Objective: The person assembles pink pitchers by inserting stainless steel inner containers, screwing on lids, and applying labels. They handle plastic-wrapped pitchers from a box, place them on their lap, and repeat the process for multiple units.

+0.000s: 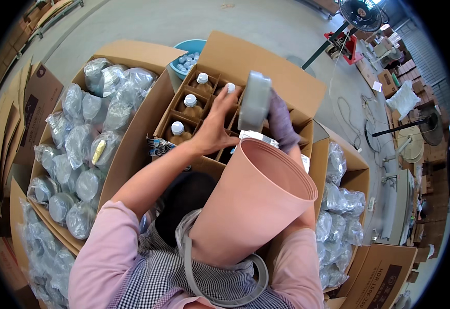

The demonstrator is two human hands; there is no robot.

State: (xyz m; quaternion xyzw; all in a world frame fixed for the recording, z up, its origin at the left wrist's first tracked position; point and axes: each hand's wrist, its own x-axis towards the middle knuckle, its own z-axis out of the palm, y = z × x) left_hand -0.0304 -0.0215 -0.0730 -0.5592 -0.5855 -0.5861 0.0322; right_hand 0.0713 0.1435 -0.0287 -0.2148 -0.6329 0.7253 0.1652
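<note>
In front of me stands an open carton (245, 55) with cardboard dividers. Brown bottles (190, 105) with white caps fill several of its compartments. Over the carton, my left hand (215, 122) is bare, fingers and thumb spread; its fingertips are beside a white cap (230, 87), and whether they touch it I cannot tell. My right hand (283, 123), in a purple-grey glove, grips a translucent grey plastic container (254, 100) above the compartments. A tall pink plastic bucket (250, 201) leans tilted against my front, near a grey ring (261, 280), and hides part of my right forearm.
Cartons of plastic-wrapped clear items (88, 139) flank me on the left, with another carton (338, 226) on the right. Behind the middle carton sits a blue basin (194, 47) of white caps. Fans (361, 14), cables and flattened cardboard (39, 98) stand farther out.
</note>
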